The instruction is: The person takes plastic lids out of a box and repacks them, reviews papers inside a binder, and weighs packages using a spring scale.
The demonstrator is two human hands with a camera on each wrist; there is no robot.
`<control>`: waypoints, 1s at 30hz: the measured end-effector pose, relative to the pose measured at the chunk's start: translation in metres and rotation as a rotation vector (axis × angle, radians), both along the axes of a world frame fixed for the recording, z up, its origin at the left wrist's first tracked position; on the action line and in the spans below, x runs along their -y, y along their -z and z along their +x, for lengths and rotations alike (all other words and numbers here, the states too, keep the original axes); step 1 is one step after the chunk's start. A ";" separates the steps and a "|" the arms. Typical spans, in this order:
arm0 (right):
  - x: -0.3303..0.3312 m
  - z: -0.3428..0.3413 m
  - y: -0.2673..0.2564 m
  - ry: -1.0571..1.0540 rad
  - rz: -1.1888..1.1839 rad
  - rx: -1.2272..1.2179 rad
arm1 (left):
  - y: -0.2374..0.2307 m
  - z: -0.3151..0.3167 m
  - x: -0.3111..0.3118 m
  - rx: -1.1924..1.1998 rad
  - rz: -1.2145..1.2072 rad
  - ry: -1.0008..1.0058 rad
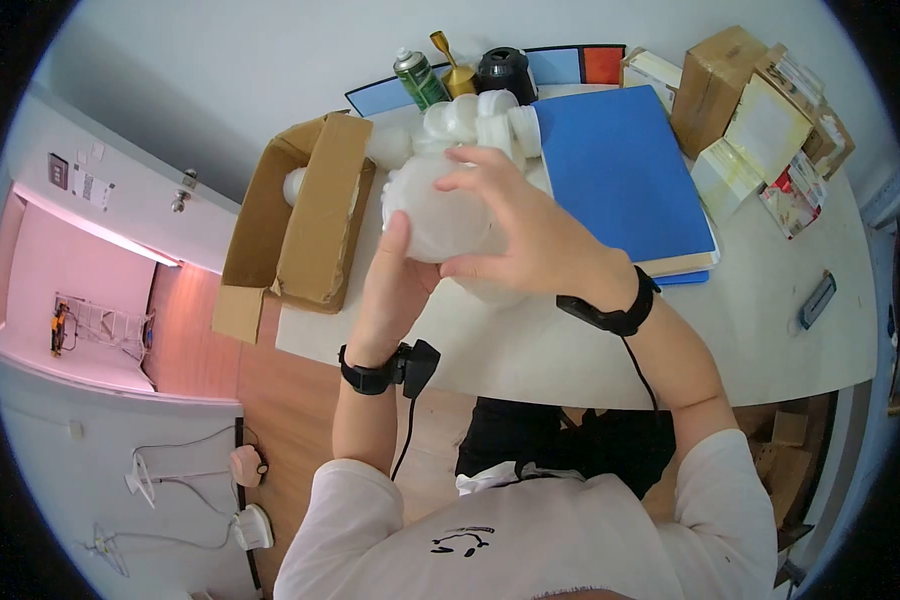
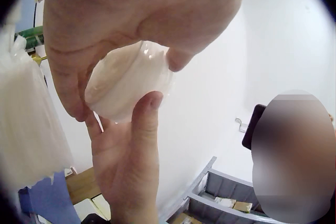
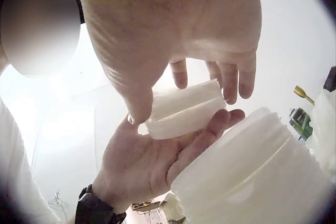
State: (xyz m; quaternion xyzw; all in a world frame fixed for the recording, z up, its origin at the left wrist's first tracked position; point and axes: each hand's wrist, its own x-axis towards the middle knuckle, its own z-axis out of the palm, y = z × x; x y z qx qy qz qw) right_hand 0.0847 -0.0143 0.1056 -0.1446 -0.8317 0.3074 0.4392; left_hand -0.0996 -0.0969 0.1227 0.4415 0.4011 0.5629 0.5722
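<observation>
Both hands hold a round, white translucent container (image 1: 435, 210) above the near left part of the table; its two halves (image 3: 184, 111) meet along a seam. My left hand (image 1: 395, 300) cups it from below and the left, thumb against its side. From the right, my right hand (image 1: 510, 215) spans it, thumb at one edge and fingers spread toward the other. In the left wrist view the container (image 2: 128, 82) shows between both hands. Close behind stand several similar white containers (image 1: 460, 120), and a large one (image 3: 252, 176) looms in the right wrist view's foreground.
An open cardboard box (image 1: 325, 215) stands on the left with a white piece inside. A blue folder (image 1: 625, 170) lies on the right. Behind are a spray can (image 1: 420, 80), a gold object (image 1: 458, 78) and a black object (image 1: 507, 72). Cardboard boxes (image 1: 720, 85) fill the back right.
</observation>
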 end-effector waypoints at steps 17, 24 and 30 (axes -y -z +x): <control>-0.009 0.021 0.005 -0.111 0.027 0.385 | 0.030 -0.020 -0.008 -1.033 0.418 0.044; -0.014 0.029 0.007 -0.268 -0.130 0.486 | 0.061 -0.005 -0.009 -0.909 0.339 -0.050; -0.014 0.015 0.022 -0.195 -0.171 0.515 | 0.084 -0.004 -0.015 -0.720 0.360 -0.135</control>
